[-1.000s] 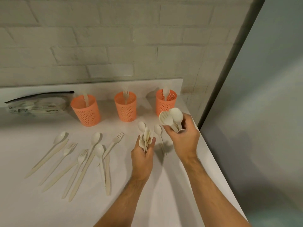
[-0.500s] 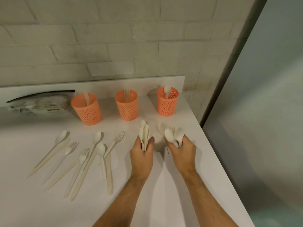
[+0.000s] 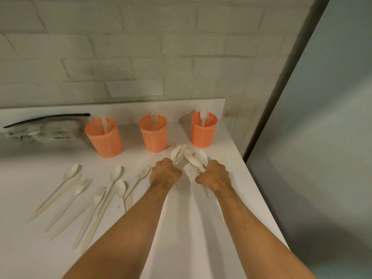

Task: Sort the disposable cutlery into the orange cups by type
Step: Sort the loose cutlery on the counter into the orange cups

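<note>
Head view, only one supplied.

White tabletop (image 3: 181, 238) against whitewashed brick wall (image 3: 141, 57). Three orange perforated plastic cups in a row near the back edge: left cup (image 3: 103, 137) with one pale knife standing upright inside, middle cup (image 3: 153, 133) with one fork upright, tines up, right cup (image 3: 203, 129) with one spoon upright, bowl up.

Left hand (image 3: 165, 175) clenched around a bundle of cream plastic spoons (image 3: 178, 155), bowls stacked edge-on, pointing up and away toward the gap between middle and right cups; long axis tilted steeply, handles hidden in the fist. Right hand (image 3: 214, 177) grasping a second bunch of cream cutlery (image 3: 196, 161), at least two spoon bowls and one fork head visible, heads pointing up-left toward the left hand's bundle; thin handle ends poking out below the fist toward the near edge. The two bundles nearly touching at the heads; contact not resolvable. Both hands just in front of the right cup.

Loose cream plastic cutlery (image 3: 96, 194) flat on the table at left: spoons, forks, knives, long axes mostly parallel, running from near-left to far-right, heads toward the cups.

Clear zip bag with black slider strip (image 3: 44, 129) at back left, beside left cup, contents blurred.
</note>
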`<state>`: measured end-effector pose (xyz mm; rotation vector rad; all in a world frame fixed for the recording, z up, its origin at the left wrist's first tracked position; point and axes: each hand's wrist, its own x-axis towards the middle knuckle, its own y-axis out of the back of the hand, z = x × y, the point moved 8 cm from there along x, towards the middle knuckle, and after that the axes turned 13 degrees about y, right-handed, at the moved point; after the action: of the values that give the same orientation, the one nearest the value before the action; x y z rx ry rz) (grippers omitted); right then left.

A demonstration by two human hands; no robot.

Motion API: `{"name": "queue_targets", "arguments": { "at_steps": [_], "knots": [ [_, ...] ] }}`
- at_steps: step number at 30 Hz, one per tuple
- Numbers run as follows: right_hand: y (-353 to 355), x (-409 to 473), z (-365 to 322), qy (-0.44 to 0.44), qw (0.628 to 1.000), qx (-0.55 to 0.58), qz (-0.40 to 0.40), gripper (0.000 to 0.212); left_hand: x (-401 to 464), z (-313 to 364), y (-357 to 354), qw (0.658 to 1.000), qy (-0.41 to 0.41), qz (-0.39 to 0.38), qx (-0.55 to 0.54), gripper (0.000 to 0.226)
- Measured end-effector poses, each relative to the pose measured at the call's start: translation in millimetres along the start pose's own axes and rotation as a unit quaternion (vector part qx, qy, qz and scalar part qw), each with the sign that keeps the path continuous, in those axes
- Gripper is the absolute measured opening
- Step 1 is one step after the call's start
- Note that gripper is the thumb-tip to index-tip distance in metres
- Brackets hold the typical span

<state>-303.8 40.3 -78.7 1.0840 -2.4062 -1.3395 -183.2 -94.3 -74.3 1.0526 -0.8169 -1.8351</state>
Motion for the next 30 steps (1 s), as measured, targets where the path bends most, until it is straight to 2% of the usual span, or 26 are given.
{"name": "queue_targets", "arguments": {
  "at_steps": [2, 4, 6, 8, 10, 12, 15, 19, 23, 27, 30],
  "knots": [
    [4, -1, 6, -0.007, 1.0, 0.014, -0.026, 0.048, -2, 0, 2, 1.0, 0.0, -0.007, 0.02, 0.017],
    [9, -4, 12, -0.008, 0.998, 0.045, -0.036, 0.038, -2, -2, 3, 1.0, -0.005, -0.021, -0.004, 0.019],
    [15, -6, 15, 0.018, 0.993, 0.117, -0.014, 0.02, -5, -2, 4, 0.995, -0.031, -0.032, -0.095, 0.019],
    [23, -7, 9, 0.075, 0.978, 0.192, 0.035, 0.011, -14, 2, 7, 0.975, -0.088, -0.027, -0.204, 0.024],
    [34, -11, 1, 0.13, 0.955, 0.244, 0.102, 0.013, -24, 5, 8, 0.941, -0.14, -0.019, -0.308, 0.028],
    [39, -16, -2, 0.149, 0.923, 0.31, 0.172, 0.023, -31, 4, 3, 0.912, -0.147, -0.028, -0.381, 0.022],
    [29, -21, 7, 0.123, 0.882, 0.399, 0.219, 0.028, -35, -3, -11, 0.903, -0.127, -0.028, -0.41, 0.01],
    [5, -23, 18, 0.094, 0.888, 0.4, 0.204, 0.031, -37, -15, -26, 0.882, -0.072, -0.034, -0.464, 0.001],
    [7, -18, 13, 0.103, 0.916, 0.352, 0.165, 0.023, -42, -19, -34, 0.86, 0.008, -0.072, -0.506, 0.015],
    [14, -17, 1, 0.101, 0.939, 0.315, 0.091, 0.016, -62, -1, -42, 0.76, 0.051, -0.204, -0.614, 0.015],
    [12, -29, -15, 0.103, 0.933, 0.346, 0.001, 0.017, -81, 16, -48, 0.717, 0.048, -0.299, -0.628, 0.022]
  ]
}}
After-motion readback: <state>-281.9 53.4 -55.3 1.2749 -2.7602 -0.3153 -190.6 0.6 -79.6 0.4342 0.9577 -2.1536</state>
